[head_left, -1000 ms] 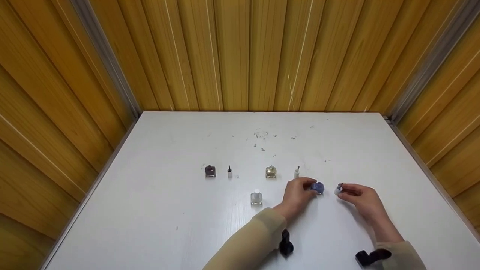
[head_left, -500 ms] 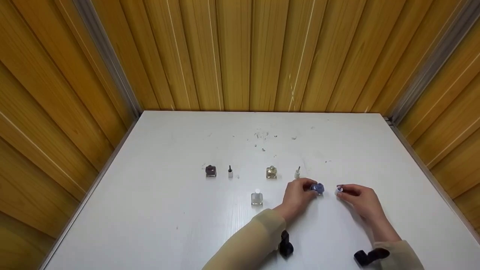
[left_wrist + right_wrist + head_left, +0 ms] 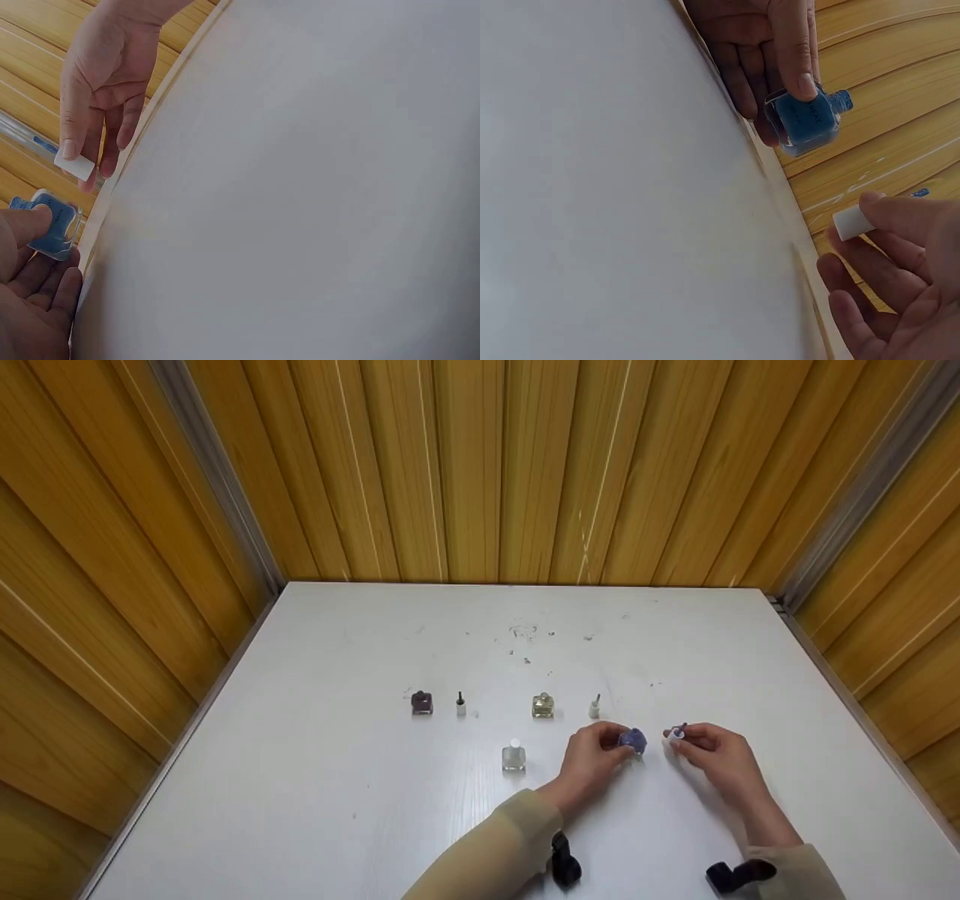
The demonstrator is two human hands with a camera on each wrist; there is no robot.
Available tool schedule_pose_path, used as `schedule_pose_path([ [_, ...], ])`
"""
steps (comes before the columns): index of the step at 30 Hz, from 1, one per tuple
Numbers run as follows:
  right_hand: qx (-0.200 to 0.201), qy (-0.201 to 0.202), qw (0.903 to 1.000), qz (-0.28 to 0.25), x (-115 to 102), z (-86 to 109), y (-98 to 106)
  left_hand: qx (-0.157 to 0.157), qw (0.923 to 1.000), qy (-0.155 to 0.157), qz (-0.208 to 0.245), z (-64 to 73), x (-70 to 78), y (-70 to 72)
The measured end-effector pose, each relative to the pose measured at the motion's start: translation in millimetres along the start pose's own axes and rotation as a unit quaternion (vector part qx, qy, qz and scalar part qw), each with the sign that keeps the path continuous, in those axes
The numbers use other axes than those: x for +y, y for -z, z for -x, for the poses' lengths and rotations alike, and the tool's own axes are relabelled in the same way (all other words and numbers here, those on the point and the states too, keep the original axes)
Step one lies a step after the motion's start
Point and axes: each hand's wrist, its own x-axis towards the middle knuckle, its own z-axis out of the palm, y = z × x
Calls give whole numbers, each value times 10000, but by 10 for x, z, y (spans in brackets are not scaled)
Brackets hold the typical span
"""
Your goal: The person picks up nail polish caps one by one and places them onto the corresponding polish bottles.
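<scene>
Between thumb and fingers, my left hand holds a blue nail polish bottle. In the right wrist view the bottle's open neck shows blue polish on it, and the thumb lies across the front. My right hand pinches a white cap a short way to the right of the bottle. The cap's brush points upward, away from the table, with a blue tip in the right wrist view. Cap and bottle are apart.
On the white table stand a dark polish bottle, a gold one and a clear one with a white top. Two white brush caps stand upside down near the dark and gold bottles. Wood-look panels enclose the table.
My left hand has shifted slightly toward me with the blue bottle. The cap in my right hand has turned, its brush showing more plainly, and moved a little up and left.
</scene>
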Motion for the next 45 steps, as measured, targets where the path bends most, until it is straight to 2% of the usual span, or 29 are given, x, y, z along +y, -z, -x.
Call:
schedule_pose_path([
  [7, 4, 437, 9981, -442, -93, 70, -40, -150, 9989, -135, 430, 57, -70, 15],
  [14, 123, 984, 9922, -751, -149, 119, -74, -290, 9969, -321, 662, 87, -74, 34],
  [19, 115, 1167, 9890, -906, -128, 124, -85, -372, 9956, -410, 759, 105, -81, 39],
  [26, 215, 1321, 9880, -773, -127, 153, -96, -519, 9946, -471, 767, 114, -120, 44],
  [33, 407, 1513, 9847, -763, -189, 149, -96, -434, 9933, -673, 837, 94, -123, 56],
  [39, 501, 1639, 9823, -761, -240, 175, -75, -367, 9933, -606, 913, 92, -130, 56],
  [45, 567, 1847, 9804, -392, -286, 240, -35, -372, 9932, -560, 951, 99, -138, 43],
])
